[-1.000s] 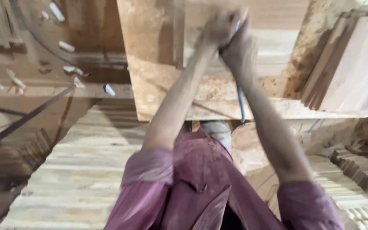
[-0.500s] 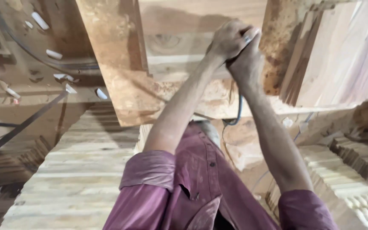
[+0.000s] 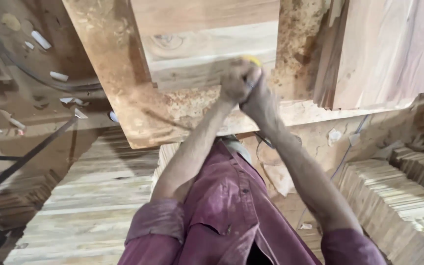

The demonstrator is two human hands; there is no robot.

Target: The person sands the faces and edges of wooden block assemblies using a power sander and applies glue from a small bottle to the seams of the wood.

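Grip: left hand (image 3: 235, 81) and right hand (image 3: 257, 95) clenched together on a small yellow-tipped tool (image 3: 252, 60), mostly hidden inside the fists; its kind cannot be told.

Position: pressed against a pale wooden board (image 3: 207, 54) lying on the dusty bench (image 3: 123, 98).

Change: over the last second the hands have drawn nearer the body along the board, reading as one stroke of a repeated rubbing pass.

Surroundings: stacked planks (image 3: 89, 206) below left; leaning boards (image 3: 384, 54) right, cut off by frame. Hands motion-blurred.
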